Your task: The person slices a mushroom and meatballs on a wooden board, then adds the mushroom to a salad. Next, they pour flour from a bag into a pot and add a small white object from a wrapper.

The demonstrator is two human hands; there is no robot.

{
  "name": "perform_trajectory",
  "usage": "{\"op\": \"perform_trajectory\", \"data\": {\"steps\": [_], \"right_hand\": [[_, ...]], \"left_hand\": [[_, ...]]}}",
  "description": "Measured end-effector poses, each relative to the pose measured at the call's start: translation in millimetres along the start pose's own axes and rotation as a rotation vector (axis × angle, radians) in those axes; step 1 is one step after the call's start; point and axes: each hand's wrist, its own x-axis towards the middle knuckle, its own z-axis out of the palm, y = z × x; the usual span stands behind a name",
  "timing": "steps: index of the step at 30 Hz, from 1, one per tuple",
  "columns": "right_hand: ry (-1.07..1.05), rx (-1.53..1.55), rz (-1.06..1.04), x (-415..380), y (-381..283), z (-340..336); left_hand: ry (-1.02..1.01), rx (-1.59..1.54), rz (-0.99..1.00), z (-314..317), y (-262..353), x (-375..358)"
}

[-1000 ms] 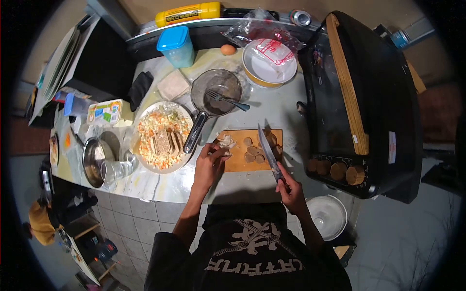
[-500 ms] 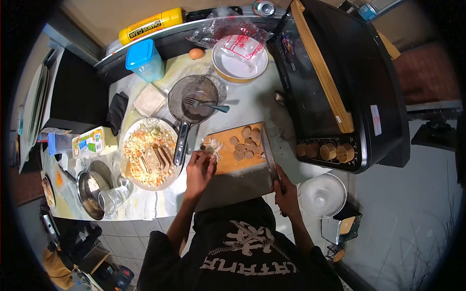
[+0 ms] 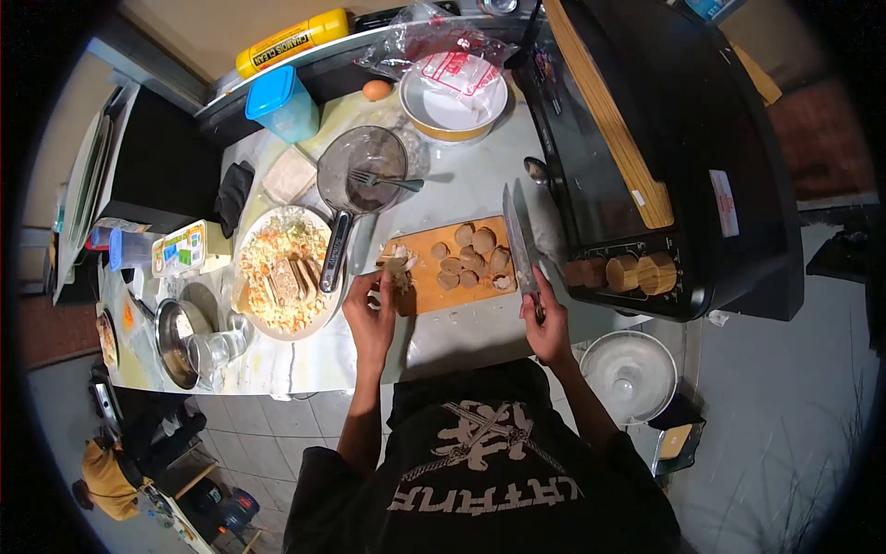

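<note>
My right hand (image 3: 548, 325) is closed around the handle of a long kitchen knife (image 3: 519, 235). Its blade points away from me, just off the right edge of a wooden cutting board (image 3: 425, 297). Several round brownish slices (image 3: 469, 258) lie on the right half of the board. At the left end sits a small heap of pale shredded bits (image 3: 403, 256). My left hand (image 3: 371, 319) is at the board's left edge, thumb and fingers curled together against a small brownish piece beside the heap; I cannot make out what it is.
Left of the board stands a plate (image 3: 242, 294) of chopped vegetables and brown blocks, overlapped by the handle of a saucepan (image 3: 362, 208) holding a fork (image 3: 388, 181). An egg (image 3: 377, 90), a white bowl (image 3: 452, 129) and a spoon (image 3: 536, 170) lie behind. A black oven (image 3: 729, 185) stands right.
The knife has moved from over the board's right side to beyond its right edge. My left hand has drawn back slightly from the shredded heap. The view has shifted a little.
</note>
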Motion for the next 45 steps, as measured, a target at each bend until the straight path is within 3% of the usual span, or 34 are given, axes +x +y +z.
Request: {"op": "perform_trajectory", "data": {"steps": [2,4,8,10,13,17,18,19,22,23,26,36,45], "right_hand": [[0.005,-0.047,-0.045,6.4,7.5,-1.9],[-0.007,-0.038,0.038,10.9,13.1,-3.0],[-0.092,-0.007,-0.033,22.8,7.9,-5.6],[-0.321,0.356,0.271,24.7,0.5,-6.1],[-0.392,0.456,0.292,28.4,-8.8,1.2],[-0.506,0.480,0.254,28.4,-15.3,10.2],[-0.543,0.441,0.247,28.2,-18.5,12.7],[-0.506,0.451,0.011,29.8,-12.8,25.9],[-0.538,0.408,0.096,24.9,-4.0,34.6],[-0.504,0.446,-0.040,24.8,-3.8,40.8],[-0.557,0.358,-0.112,24.0,-2.0,46.0],[-0.622,0.265,-0.156,23.6,-5.5,61.7],[-0.639,0.175,-0.197,23.9,-12.6,67.7]], "left_hand": [[0.018,-0.014,0.006,1.9,4.7,0.1],[-0.075,-0.072,0.014,4.9,8.3,-0.6],[-0.218,-0.090,0.096,13.0,24.4,-9.2],[-0.293,-0.066,0.125,17.6,23.3,-13.1],[-0.434,-0.312,-0.100,27.3,35.1,-23.1],[-0.518,-0.526,-0.235,35.2,37.4,-29.6],[-0.507,-0.523,-0.234,35.6,37.2,-29.9],[-0.507,-0.558,-0.249,36.2,36.2,-30.5],[-0.489,-0.637,-0.271,37.2,33.1,-33.1],[-0.458,-0.597,-0.273,35.6,34.5,-34.0],[-0.364,-0.615,-0.276,32.9,34.9,-34.2],[-0.234,-0.464,-0.272,13.4,25.5,-42.2],[-0.096,-0.708,-0.309,11.5,-0.6,-46.7]]}}
